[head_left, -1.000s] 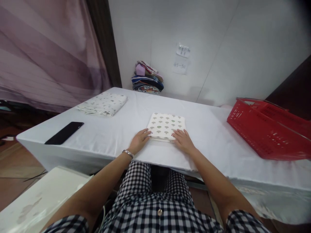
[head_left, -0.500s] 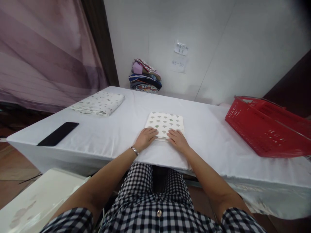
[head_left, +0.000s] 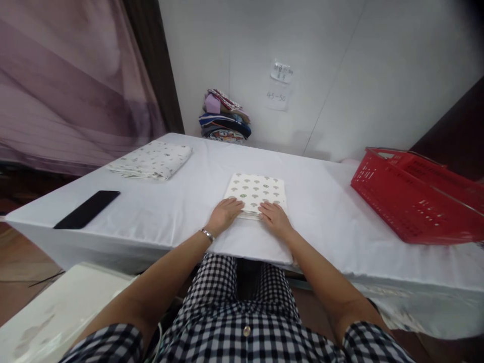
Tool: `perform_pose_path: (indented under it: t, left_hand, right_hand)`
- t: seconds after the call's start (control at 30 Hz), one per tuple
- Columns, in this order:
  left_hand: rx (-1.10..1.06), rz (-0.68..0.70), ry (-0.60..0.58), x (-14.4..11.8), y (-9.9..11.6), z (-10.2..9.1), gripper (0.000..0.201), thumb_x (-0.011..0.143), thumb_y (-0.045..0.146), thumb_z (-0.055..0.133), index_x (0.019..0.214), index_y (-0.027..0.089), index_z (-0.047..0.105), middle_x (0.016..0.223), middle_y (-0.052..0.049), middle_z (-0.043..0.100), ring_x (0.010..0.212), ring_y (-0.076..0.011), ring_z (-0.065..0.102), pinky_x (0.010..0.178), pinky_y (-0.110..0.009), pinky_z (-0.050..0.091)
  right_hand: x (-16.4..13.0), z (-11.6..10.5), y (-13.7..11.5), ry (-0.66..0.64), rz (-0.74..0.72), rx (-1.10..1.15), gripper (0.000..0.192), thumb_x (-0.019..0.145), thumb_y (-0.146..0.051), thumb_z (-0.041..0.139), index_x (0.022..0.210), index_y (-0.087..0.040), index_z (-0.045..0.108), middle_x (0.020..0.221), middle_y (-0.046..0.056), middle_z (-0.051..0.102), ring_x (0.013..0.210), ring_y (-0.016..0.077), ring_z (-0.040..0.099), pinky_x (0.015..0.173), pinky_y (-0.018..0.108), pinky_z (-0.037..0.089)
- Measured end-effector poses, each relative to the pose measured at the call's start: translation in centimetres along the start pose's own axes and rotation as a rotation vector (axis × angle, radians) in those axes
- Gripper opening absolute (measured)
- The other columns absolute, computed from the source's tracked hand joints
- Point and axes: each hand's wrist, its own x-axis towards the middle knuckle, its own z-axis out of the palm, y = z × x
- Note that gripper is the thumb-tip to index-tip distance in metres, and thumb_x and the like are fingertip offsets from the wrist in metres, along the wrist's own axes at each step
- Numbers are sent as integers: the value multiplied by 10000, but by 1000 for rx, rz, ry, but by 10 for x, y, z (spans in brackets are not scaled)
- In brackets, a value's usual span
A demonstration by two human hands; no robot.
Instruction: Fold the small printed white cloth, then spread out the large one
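A folded white cloth (head_left: 255, 189) with a grey and green mushroom-like print lies on the white-covered table (head_left: 321, 212) in front of me. Flat on its near left corner rests my left hand (head_left: 224, 215), fingers stretched out, a bracelet at the wrist. My right hand (head_left: 277, 219) lies on the near right corner, its fingers also extended. Both palms sit at the cloth's front edge, and several folded layers show between them. Neither hand grips the fabric.
At the left are another folded patterned cloth (head_left: 157, 160) and a black phone-like slab (head_left: 87, 209). A red plastic basket (head_left: 416, 201) stands on the right. Behind the table, folded fabrics (head_left: 225, 118) are stacked against the wall. A whitish box-like surface (head_left: 64, 307) sits low at left.
Both hands stay flat on the folded cloth with almost no movement. The whole view has shifted very slightly.
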Motion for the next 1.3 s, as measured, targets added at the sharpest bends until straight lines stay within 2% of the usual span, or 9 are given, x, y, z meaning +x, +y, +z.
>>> perform_pose_path:
  t: [0.27,0.5,0.77,1.07,1.17,1.3]
  left_hand:
    - [21,17,-27,6,9,6,379,918,401,470,1240,228,569,1292,-51,588,1238,-224,493,1078,-434,331]
    - [24,24,-34,16,14,6,309,945,338,414,1133,242,640,1166,-49,665,1185,-220,541,1014,-427,396]
    - [61,29,-43,12,13,9,333,935,211,387,1158,230,633,1232,-34,631,1204,-215,530,1021,-412,414]
    - [5,62,-64,7,11,9,374,915,155,383,1207,243,600,1252,-34,617,1227,-203,510,1037,-428,414]
    - [19,51,-62,8,13,9,358,930,187,383,1216,243,591,1270,-33,604,1230,-206,507,1035,-420,410]
    - [22,33,-43,13,20,11,328,928,327,452,1205,227,598,1246,-53,620,1208,-229,526,1030,-409,407]
  right_hand:
    - [2,5,2,21,-5,-39,324,955,-291,404,1181,-236,630,1283,71,592,1254,212,478,1031,422,343]
    - [1,9,1,49,12,-49,331,961,-282,395,1192,-238,628,1216,64,638,1196,198,532,1029,400,367]
    - [0,11,1,81,-9,-49,339,970,-308,385,1164,-219,648,1211,58,642,1194,192,534,1036,385,375]
    - [-1,9,4,20,-32,-51,310,954,-282,427,1176,-243,639,1235,61,627,1223,211,512,1036,419,376]
    - [-1,9,2,15,-15,-53,320,953,-284,423,1195,-243,628,1246,62,619,1225,214,509,1037,416,372]
    - [4,8,-4,6,5,-60,335,950,-316,429,1212,-225,616,1264,74,605,1235,228,497,1029,410,368]
